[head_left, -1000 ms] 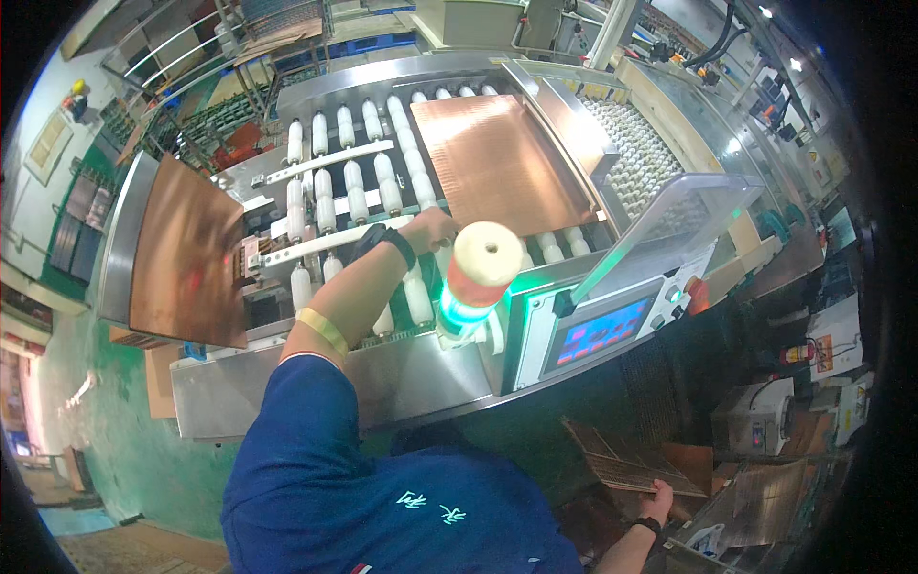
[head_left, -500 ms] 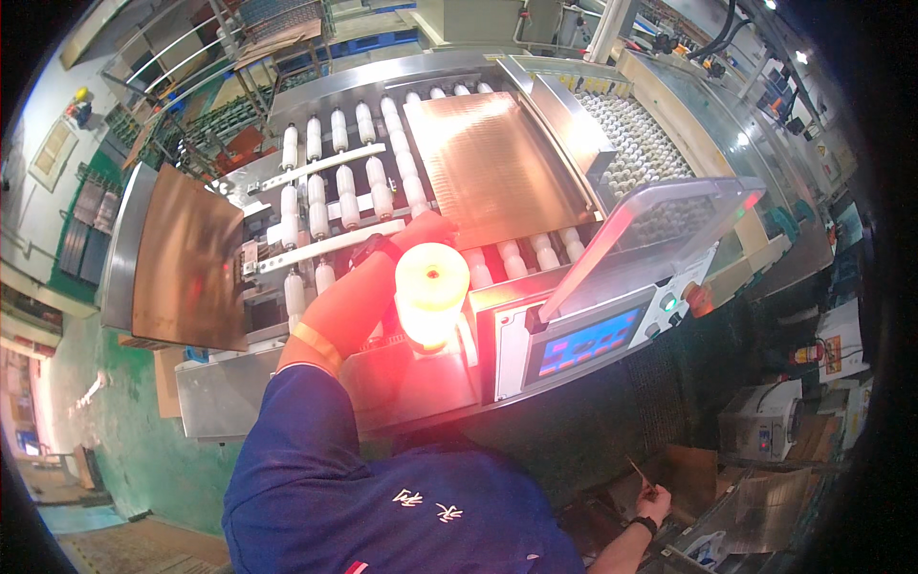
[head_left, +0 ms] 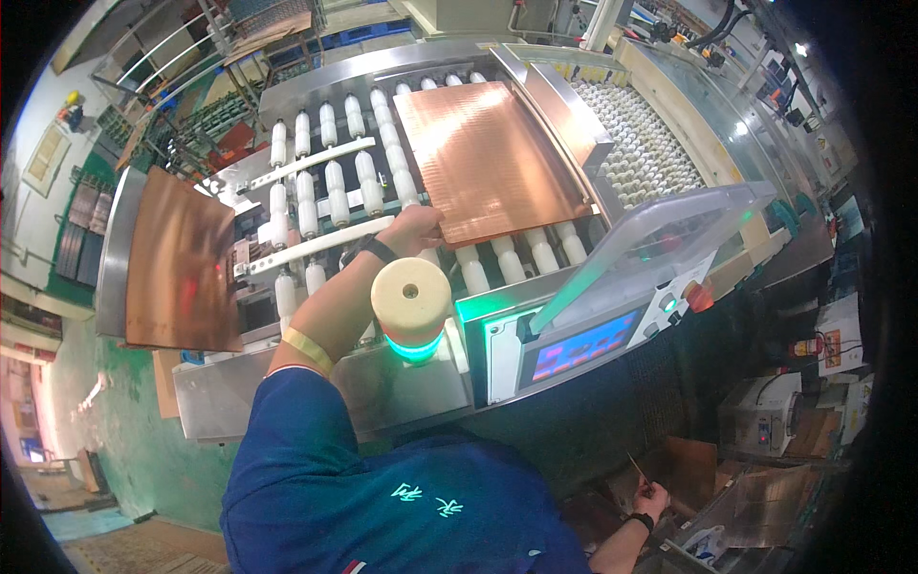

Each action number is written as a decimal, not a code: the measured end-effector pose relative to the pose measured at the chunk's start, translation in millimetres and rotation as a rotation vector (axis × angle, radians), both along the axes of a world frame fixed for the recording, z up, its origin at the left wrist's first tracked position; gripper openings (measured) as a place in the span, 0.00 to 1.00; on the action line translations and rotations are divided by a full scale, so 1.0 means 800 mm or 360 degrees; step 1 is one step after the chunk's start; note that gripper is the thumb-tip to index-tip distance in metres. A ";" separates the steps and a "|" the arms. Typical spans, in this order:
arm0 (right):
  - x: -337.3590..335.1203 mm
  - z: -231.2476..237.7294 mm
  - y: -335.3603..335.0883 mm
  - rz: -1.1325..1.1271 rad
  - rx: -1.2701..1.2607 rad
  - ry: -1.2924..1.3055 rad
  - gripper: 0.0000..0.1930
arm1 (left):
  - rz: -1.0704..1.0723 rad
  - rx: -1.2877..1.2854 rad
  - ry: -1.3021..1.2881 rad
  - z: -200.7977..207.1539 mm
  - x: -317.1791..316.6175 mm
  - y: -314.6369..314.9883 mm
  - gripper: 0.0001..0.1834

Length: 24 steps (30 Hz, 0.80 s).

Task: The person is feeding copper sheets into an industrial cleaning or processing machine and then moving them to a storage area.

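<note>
A copper-coloured sheet lies on the white rollers of a conveyor. My left hand is at its near left corner, fingers closed on the edge; a dark band circles that wrist. Low on the right, my right hand is closed round a thin, tan, stick-like piece, whose kind I cannot make out. Another copper sheet leans at the conveyor's left end. Between my left forearm and the control panel stands a signal lamp with a cream top, glowing green.
A control panel with a lit screen and a clear raised cover stands right of the lamp. White guide bars cross the rollers. Further right, a bed of small wheels continues the line. Brown sheets sit beside my right hand.
The lamp's glow has turned from red to green. The view has shifted slightly; my left hand stays at the sheet's corner and my right hand keeps its thin piece.
</note>
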State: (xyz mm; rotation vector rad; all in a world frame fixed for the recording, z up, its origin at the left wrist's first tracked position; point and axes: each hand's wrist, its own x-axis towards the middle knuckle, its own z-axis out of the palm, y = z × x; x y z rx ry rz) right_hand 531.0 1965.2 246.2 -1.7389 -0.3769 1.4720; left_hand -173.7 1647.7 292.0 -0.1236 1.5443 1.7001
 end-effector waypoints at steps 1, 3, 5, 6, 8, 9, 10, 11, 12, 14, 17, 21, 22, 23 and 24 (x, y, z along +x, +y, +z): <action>0.005 -0.003 0.003 -0.0007 0.0005 -0.0002 0.11 | -0.0034 -0.0032 0.0061 0.001 0.001 0.004 0.08; 0.012 -0.014 0.010 -0.0039 0.0034 -0.0043 0.10 | 0.0012 -0.0051 0.0102 0.001 0.000 -0.001 0.09; 0.014 -0.018 0.013 -0.0039 0.0031 -0.0007 0.09 | 0.0065 -0.0075 0.0148 -0.004 -0.005 -0.001 0.10; 0.010 -0.022 0.016 -0.0028 0.0025 0.0031 0.08 | 0.0124 -0.0125 0.0145 -0.013 -0.010 -0.003 0.11; 0.023 -0.030 0.019 -0.0061 0.0017 0.0040 0.07 | 0.0181 -0.0178 0.0160 -0.018 -0.012 0.005 0.10; 0.020 -0.030 0.020 -0.0076 0.0000 0.0054 0.07 | 0.0185 -0.0181 0.0158 -0.016 -0.009 0.005 0.10; 0.017 -0.031 0.022 -0.0072 -0.0003 0.0051 0.07 | 0.0156 -0.0250 0.0208 -0.013 -0.007 0.006 0.09; 0.014 -0.031 0.024 -0.0086 -0.0032 0.0039 0.06 | 0.0127 -0.0319 0.0257 -0.011 -0.005 0.007 0.09; 0.012 -0.029 0.023 -0.0104 -0.0059 0.0025 0.05 | 0.0127 -0.0320 0.0253 -0.009 -0.004 0.009 0.09; 0.013 -0.036 0.027 -0.0074 -0.0073 0.0030 0.05 | 0.0148 -0.0347 0.0319 -0.008 -0.003 0.012 0.06; 0.013 -0.043 0.030 -0.0071 -0.0048 0.0048 0.05 | -0.0172 -0.0079 0.0504 -0.012 -0.007 -0.010 0.05; 0.006 -0.057 0.032 -0.0061 0.0009 0.0162 0.05 | -0.0052 -0.0049 0.0328 0.006 0.000 -0.014 0.06; -0.002 -0.051 0.029 -0.0065 0.0002 0.0133 0.06 | -0.0014 -0.0031 0.0274 0.017 0.002 -0.012 0.06; 0.010 -0.068 0.032 -0.0066 -0.0001 0.0131 0.06 | 0.0024 -0.0011 0.0220 0.024 0.004 -0.010 0.06; 0.079 -0.076 0.027 0.0539 0.0431 -0.0644 0.06 | -0.0077 0.0061 0.0183 0.027 0.002 0.026 0.06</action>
